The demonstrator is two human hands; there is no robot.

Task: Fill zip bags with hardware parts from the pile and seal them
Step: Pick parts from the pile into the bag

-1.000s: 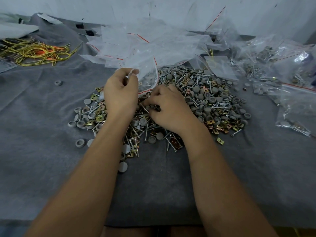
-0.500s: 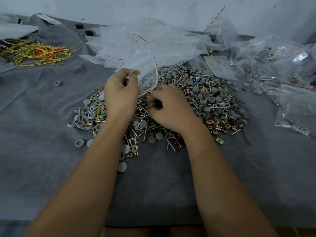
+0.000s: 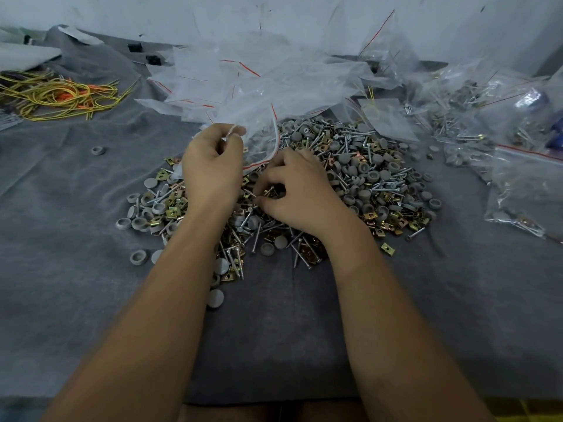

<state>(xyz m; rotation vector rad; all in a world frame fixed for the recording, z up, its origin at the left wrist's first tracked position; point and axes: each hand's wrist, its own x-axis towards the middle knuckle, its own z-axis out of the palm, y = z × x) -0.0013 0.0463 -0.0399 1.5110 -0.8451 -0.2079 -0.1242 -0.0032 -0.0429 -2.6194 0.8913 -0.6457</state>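
Clear zip bag (image 3: 259,129) hangs over the pile (image 3: 350,178) on the surface, left hand (image 3: 213,169) pinching its mouth open. Filling step: right hand (image 3: 301,193), fingers curled on the pile's near side, seems to pinch a screw; next, drop parts w/o missing the mouth.

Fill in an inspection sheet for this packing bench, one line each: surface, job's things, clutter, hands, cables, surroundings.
Surface: grey felt cloth, wrinkled, covering the bench.
Job's things: pile of hardware with screws, grey caps and brass clips at centre; open zip bag above the pile; empty zip bags heaped behind; filled bags at right.
Clutter: stray grey cap apart on the cloth at left.
Hands: left hand pinches the open bag's mouth; right hand pinches small parts on the pile with curled fingers.
Cables: yellow and orange cords bundled far left.
Surroundings: pale scuffed wall behind.
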